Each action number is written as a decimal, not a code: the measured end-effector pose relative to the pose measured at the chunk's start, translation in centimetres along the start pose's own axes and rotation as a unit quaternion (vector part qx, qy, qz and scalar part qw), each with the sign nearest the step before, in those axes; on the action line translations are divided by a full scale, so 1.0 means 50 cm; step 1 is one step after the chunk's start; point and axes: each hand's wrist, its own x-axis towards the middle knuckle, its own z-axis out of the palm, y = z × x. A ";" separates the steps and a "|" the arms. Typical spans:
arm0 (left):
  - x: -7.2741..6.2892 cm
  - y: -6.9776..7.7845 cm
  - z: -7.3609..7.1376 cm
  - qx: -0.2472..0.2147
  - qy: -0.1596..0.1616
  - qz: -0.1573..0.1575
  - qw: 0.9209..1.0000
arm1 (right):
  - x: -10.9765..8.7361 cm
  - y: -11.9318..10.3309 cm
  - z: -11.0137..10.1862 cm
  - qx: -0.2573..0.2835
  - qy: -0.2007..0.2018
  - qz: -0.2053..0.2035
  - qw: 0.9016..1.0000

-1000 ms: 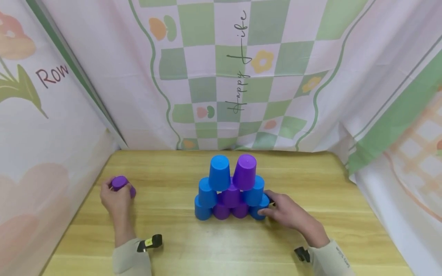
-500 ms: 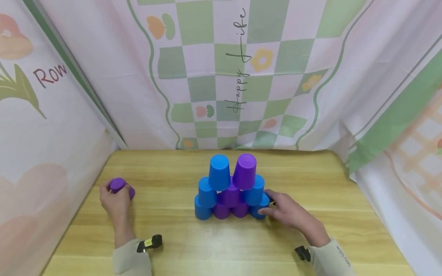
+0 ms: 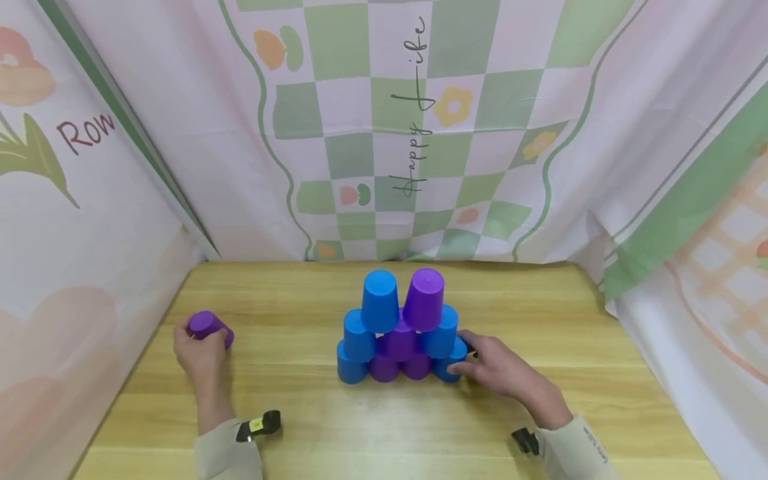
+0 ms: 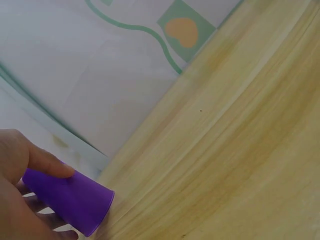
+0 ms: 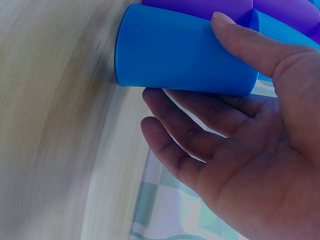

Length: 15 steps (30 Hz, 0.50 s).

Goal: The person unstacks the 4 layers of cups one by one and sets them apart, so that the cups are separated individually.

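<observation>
At the table's left side, my left hand (image 3: 201,350) grips a purple cup (image 3: 210,327). The left wrist view shows this purple cup (image 4: 72,200) tilted, its rim toward the wood, with the thumb along one side and the fingers beneath. My right hand (image 3: 495,365) is at the right end of a pyramid of upturned cups. Its thumb lies on the front of the bottom-right blue cup (image 5: 185,50) and its fingers reach round behind. Above the bottom row stand three cups, then a blue cup (image 3: 381,300) and a purple cup (image 3: 425,299) side by side on top.
The pyramid's bottom row also has a blue cup (image 3: 351,365) at its left end and purple cups (image 3: 385,363) in the middle. A patterned curtain (image 3: 399,133) hangs along the back edge of the wooden table (image 3: 288,387), with more cloth at both sides.
The purple cup in my left hand has tipped slightly, its base shifting a little to the left and toward me. The right hand and the pyramid have stayed as they were.
</observation>
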 end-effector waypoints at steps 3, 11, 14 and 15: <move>-0.001 -0.001 -0.001 0.000 -0.005 -0.006 1.000 | 0.002 0.001 0.000 -0.005 -0.002 0.002 1.000; -0.009 0.014 -0.013 0.059 -0.040 -0.007 0.997 | 0.005 0.004 -0.002 -0.010 -0.011 0.006 1.000; -0.017 0.031 -0.020 0.086 -0.056 -0.005 0.995 | 0.005 0.004 -0.002 -0.008 -0.012 0.006 1.000; -0.020 0.038 -0.022 0.091 -0.061 -0.003 0.994 | 0.005 0.004 -0.002 -0.007 -0.012 0.007 1.000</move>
